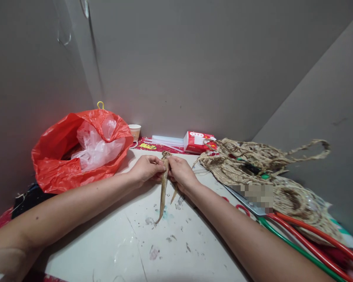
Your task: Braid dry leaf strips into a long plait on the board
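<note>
Between my two hands, over the white tabletop (106,239), is a strip of dried brownish plant fibre (162,192), its long tapered end hanging toward me. My left hand (149,169) pinches the strip from the left, thumb and forefinger pressed together. From the other side my right hand (181,172) has its fingers closed on the upper part of the same strip. A shorter pointed end (174,195) hangs below the right hand. The top of the strip shows as a dark, frayed bunch just beyond my fingertips.
At left stands a red plastic bag (55,176) with clear plastic inside, a paper cup (134,132) behind it. A red tissue pack (198,141) lies near the grey wall. Twisted fibre cord (294,196) is heaped at right, beside large shears (253,205) and scissors with red handles (242,210).
</note>
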A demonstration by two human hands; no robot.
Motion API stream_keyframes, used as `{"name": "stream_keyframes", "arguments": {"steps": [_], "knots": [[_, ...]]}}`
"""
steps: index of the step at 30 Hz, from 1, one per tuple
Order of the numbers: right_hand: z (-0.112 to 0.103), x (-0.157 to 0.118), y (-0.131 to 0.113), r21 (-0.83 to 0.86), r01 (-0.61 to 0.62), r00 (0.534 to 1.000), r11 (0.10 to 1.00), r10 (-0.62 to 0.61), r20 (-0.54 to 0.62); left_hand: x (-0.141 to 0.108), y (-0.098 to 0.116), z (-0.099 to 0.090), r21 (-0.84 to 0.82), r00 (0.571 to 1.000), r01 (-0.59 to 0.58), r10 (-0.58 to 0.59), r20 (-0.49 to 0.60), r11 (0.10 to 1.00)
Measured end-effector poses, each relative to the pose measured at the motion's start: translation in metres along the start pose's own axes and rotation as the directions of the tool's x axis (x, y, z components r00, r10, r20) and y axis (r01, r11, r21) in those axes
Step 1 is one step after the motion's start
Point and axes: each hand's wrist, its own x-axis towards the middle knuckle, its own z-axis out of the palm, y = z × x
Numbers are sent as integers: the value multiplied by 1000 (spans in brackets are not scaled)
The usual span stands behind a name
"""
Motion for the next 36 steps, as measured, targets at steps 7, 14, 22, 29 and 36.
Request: {"name": "stream_keyframes", "arguments": {"steps": [7, 14, 22, 29, 36], "knots": [[-1, 4, 3, -38, 41, 989, 998, -45, -137, -5, 1, 13, 17, 997, -66, 66, -49, 998], [0, 4, 6, -39, 47, 987, 998, -53, -151, -6, -3, 22, 6, 995, -72, 73, -63, 997], [0, 4, 6, -18, 42, 990, 999, -44, -134, -6, -6, 22, -32, 996, -66, 64, -64, 997], [2, 2, 4, 17, 10, 995, 1000, -8, -94, -6, -12, 24, -92, 996, -83, 81, -31, 992], [8, -6, -3, 94, -72, 997, 993, 74, -11, -12, -10, 15, -144, 994, -36, 51, 97, 989]]}}
